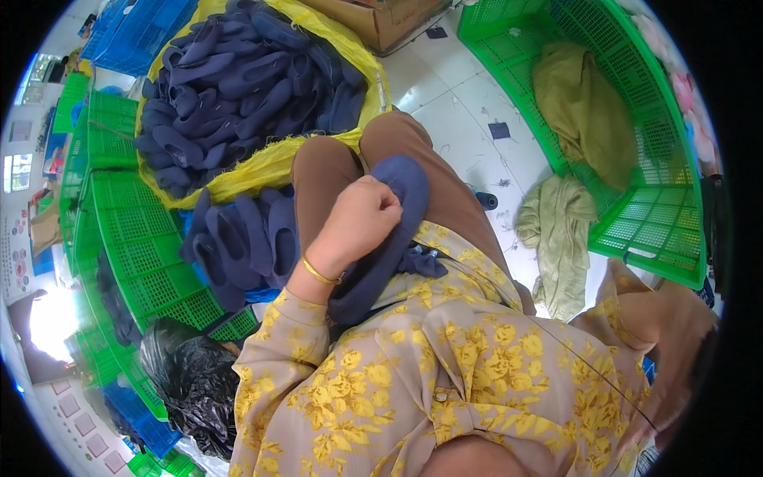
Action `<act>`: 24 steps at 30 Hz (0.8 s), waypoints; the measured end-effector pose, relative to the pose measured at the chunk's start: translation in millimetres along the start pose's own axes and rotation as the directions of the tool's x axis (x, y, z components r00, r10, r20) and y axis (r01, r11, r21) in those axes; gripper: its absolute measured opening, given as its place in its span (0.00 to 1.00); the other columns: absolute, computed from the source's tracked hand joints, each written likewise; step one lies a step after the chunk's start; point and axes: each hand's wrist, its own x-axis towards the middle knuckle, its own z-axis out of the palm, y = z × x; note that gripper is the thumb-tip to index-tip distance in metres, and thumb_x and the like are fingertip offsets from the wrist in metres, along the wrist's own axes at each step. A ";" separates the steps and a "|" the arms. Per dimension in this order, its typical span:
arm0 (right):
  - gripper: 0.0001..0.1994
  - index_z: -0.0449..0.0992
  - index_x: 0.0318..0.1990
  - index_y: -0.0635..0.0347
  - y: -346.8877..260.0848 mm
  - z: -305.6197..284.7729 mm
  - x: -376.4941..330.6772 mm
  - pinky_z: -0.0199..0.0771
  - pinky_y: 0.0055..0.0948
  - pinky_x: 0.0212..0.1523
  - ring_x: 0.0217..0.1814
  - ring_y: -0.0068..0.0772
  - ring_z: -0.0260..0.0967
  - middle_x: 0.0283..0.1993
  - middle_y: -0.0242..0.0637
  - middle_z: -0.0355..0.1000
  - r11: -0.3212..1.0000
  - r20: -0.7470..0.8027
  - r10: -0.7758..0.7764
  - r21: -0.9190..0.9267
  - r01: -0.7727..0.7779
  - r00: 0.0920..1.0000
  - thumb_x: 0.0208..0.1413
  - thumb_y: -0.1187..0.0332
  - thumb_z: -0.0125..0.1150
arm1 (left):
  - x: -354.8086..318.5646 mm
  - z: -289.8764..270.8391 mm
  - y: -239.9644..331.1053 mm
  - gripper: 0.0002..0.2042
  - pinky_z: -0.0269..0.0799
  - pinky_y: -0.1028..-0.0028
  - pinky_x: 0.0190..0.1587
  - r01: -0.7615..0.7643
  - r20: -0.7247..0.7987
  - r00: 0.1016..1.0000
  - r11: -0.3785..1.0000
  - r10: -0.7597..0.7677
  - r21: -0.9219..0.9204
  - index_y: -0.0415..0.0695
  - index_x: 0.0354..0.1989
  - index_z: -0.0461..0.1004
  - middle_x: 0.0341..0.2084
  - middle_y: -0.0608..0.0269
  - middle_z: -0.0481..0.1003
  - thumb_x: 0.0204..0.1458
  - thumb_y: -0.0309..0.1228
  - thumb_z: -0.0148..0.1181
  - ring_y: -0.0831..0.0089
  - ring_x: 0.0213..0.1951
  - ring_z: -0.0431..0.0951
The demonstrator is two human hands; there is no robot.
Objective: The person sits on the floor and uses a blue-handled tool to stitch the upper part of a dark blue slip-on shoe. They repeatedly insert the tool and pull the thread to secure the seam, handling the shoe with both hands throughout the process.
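A navy slip-on shoe (407,187) lies lengthwise across my lap. My left hand (362,216), with a gold bangle at the wrist, is closed in a fist over the shoe's left edge and grips it. Bunched dark blue cloth (421,262) shows beside the shoe. My right arm is raised out to the right, where my right hand (675,326) is smeared at the picture's rim and its fingers cannot be made out. A thin dark thread (584,362) runs from near my lap across my flowered shirt toward that arm.
A yellow sack (372,75) full of navy shoes stands ahead, with several more shoes (238,238) beside my left leg. Green crates (143,238) line the left; a green basket (652,230) at right holds olive cloth (584,103). A black plastic bag (191,381) sits lower left.
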 end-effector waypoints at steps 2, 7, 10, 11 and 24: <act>0.13 0.75 0.43 0.56 26.9 -5.1 2.7 0.70 0.33 0.36 0.35 0.37 0.68 0.36 0.34 0.71 0.996 -0.043 0.058 -0.071 -0.061 0.997 0.50 0.80 0.55 | -1.3 -14.8 1.0 0.06 0.70 0.75 0.38 0.134 0.133 0.984 0.984 -0.117 -0.120 0.35 0.31 0.77 0.31 0.62 0.76 0.50 0.26 0.62 0.76 0.33 0.74; 0.15 0.76 0.42 0.57 171.7 -4.0 23.9 0.72 0.34 0.38 0.37 0.41 0.72 0.39 0.37 0.76 0.787 -0.259 0.152 -0.552 -0.275 0.954 0.47 0.82 0.54 | -8.9 -31.5 0.4 0.03 0.69 0.82 0.46 0.325 0.298 0.928 0.875 -0.222 -0.358 0.38 0.38 0.76 0.36 0.70 0.76 0.57 0.22 0.58 0.85 0.39 0.72; 0.15 0.76 0.44 0.55 246.5 3.6 22.0 0.70 0.32 0.41 0.40 0.41 0.72 0.40 0.39 0.75 0.600 -0.256 0.234 -0.721 -0.347 0.938 0.48 0.78 0.56 | -9.3 -35.6 2.4 0.03 0.68 0.82 0.47 0.346 0.332 0.917 0.857 -0.222 -0.382 0.38 0.38 0.75 0.37 0.70 0.76 0.57 0.23 0.58 0.85 0.40 0.72; 0.14 0.76 0.44 0.54 254.4 5.7 22.7 0.70 0.34 0.40 0.39 0.42 0.71 0.38 0.39 0.73 0.568 -0.253 0.283 -0.733 -0.374 0.925 0.48 0.78 0.56 | -9.8 -36.7 3.3 0.04 0.68 0.82 0.47 0.352 0.336 0.914 0.855 -0.226 -0.381 0.38 0.39 0.75 0.37 0.70 0.76 0.58 0.23 0.58 0.85 0.40 0.72; 0.05 0.75 0.41 0.56 281.0 4.6 28.0 0.61 0.18 0.23 0.21 0.15 0.61 0.37 0.34 0.79 0.885 -0.631 0.452 0.226 -0.408 0.630 0.63 0.68 0.56 | -14.7 -22.9 -12.0 0.03 0.71 0.74 0.52 0.377 0.286 0.926 0.570 -0.246 -0.730 0.42 0.38 0.72 0.42 0.60 0.77 0.61 0.27 0.54 0.75 0.45 0.75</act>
